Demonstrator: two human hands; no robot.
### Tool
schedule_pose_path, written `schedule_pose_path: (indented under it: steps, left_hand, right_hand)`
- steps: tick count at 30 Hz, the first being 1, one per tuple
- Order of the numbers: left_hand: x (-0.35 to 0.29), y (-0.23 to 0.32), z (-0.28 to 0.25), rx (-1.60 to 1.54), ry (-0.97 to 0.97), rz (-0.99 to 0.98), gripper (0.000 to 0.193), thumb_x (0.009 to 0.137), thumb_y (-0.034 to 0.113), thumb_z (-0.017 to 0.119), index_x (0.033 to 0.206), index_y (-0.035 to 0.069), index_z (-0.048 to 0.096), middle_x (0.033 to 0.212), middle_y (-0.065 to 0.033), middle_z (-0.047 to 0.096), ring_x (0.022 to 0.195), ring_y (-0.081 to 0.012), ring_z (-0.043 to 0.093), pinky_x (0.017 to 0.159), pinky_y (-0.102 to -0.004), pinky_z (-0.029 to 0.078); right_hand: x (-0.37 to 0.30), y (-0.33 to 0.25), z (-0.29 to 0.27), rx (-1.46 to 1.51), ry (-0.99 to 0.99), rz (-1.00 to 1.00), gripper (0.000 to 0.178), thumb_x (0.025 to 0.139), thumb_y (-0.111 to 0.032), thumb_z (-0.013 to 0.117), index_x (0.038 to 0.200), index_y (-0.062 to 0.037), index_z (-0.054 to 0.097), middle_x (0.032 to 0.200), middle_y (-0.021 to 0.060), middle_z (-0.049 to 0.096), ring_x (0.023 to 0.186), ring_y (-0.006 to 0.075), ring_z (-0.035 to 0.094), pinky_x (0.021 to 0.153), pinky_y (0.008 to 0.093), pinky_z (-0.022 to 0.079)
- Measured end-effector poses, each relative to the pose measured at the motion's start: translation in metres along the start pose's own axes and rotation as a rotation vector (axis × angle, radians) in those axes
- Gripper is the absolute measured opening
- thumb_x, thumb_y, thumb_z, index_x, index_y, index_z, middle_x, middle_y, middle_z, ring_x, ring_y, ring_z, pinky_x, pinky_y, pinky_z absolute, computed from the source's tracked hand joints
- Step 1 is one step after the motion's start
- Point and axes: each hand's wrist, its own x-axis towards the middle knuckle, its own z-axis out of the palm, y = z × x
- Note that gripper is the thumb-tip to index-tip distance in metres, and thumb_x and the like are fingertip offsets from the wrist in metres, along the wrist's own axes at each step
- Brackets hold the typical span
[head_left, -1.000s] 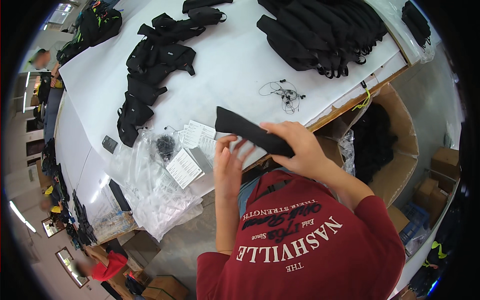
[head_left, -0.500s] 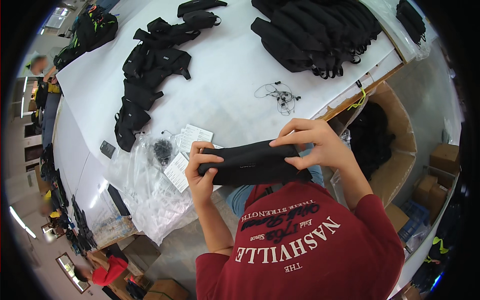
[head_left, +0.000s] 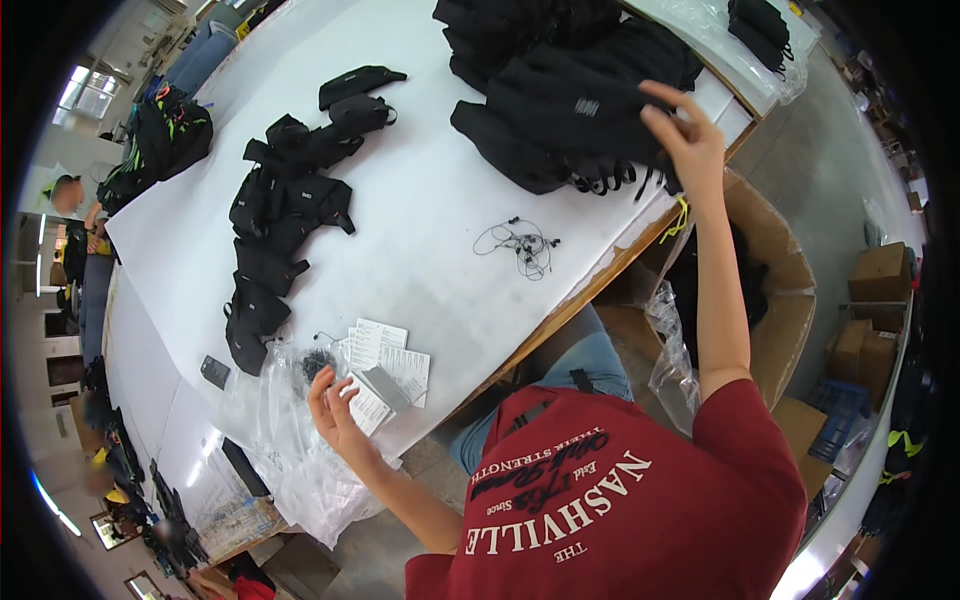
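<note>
My right hand (head_left: 690, 145) reaches to the far right, over the edge of a heap of black fabric bags (head_left: 540, 85). Its thumb and fingers are apart with nothing between them. Below those fingertips, a flat black bag (head_left: 585, 125) with a small pale mark lies on top of the heap. Near the table's front edge, my left hand (head_left: 345, 420) hovers with fingers spread beside printed white cards (head_left: 410, 370) and a small grey stack (head_left: 386, 388). A dark bundle of thin cords (head_left: 318, 362) sits just beyond it on a clear plastic bag (head_left: 290, 430).
Several black bags (head_left: 270, 260) form a line along the left part of the white table (head_left: 400, 200). Loose thin cords (head_left: 520, 245) lie mid-table. An open cardboard box (head_left: 775, 330) with dark contents stands at the right. Other people are at the far left.
The black bag held in both hands is now on the heap, out of my grasp. My right hand has gone far right; my left has moved down-left toward the cards. The view has shifted.
</note>
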Motion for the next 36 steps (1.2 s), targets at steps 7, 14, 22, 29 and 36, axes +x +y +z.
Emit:
schedule_pose_path:
  steps: [7,14,22,29,36]
  left_hand:
    - [-0.011,-0.01,-0.04,0.046,0.241,-0.108,0.022,0.096,0.018,0.048,0.111,0.003,0.055,0.114,-0.0066,0.057,0.09,-0.0138,0.057,0.078,-0.0271,0.046]
    - [-0.01,-0.023,-0.047,0.138,0.291,-0.133,0.022,0.095,0.02,0.051,0.11,0.004,0.056,0.111,-0.0051,0.057,0.092,-0.0137,0.056,0.078,-0.0274,0.045]
    - [-0.001,-0.049,-0.065,0.453,0.296,-0.045,0.022,0.092,0.016,0.056,0.109,0.004,0.059,0.112,-0.0056,0.056,0.102,-0.0166,0.052,0.085,-0.0301,0.043]
    - [0.002,-0.049,-0.073,0.505,0.309,-0.078,0.024,0.087,0.018,0.061,0.11,0.01,0.06,0.119,-0.007,0.051,0.112,-0.0216,0.047,0.091,-0.0368,0.041]
    - [-0.001,-0.053,-0.087,0.693,0.374,-0.15,0.04,0.086,0.023,0.064,0.122,0.01,0.052,0.122,-0.01,0.048,0.112,-0.0249,0.044,0.096,-0.0396,0.036]
  right_hand:
    - [0.122,0.082,0.0,-0.075,0.387,-0.398,0.045,0.079,-0.016,0.072,0.122,-0.0158,0.058,0.096,0.0055,0.062,0.08,0.0115,0.059,0.072,0.0257,0.048]
    - [0.118,0.1,0.037,-0.266,-0.172,-0.289,0.052,0.074,-0.004,0.065,0.123,-0.0178,0.056,0.104,0.0098,0.059,0.098,0.0251,0.059,0.086,0.0326,0.046]
    - [0.112,0.098,0.036,-0.35,-0.361,-0.272,0.065,0.069,-0.002,0.056,0.132,-0.0199,0.05,0.125,0.0151,0.055,0.115,0.0282,0.052,0.099,0.0332,0.039]
    - [0.115,0.11,0.023,-0.191,-0.395,0.027,0.054,0.075,-0.003,0.05,0.129,-0.0123,0.055,0.112,0.0044,0.06,0.09,0.0115,0.053,0.085,0.0229,0.041]
    - [0.099,0.137,0.016,-0.704,-0.119,-0.314,0.057,0.076,-0.011,0.056,0.13,-0.0274,0.054,0.124,0.0147,0.045,0.116,0.0286,0.045,0.102,0.0354,0.035]
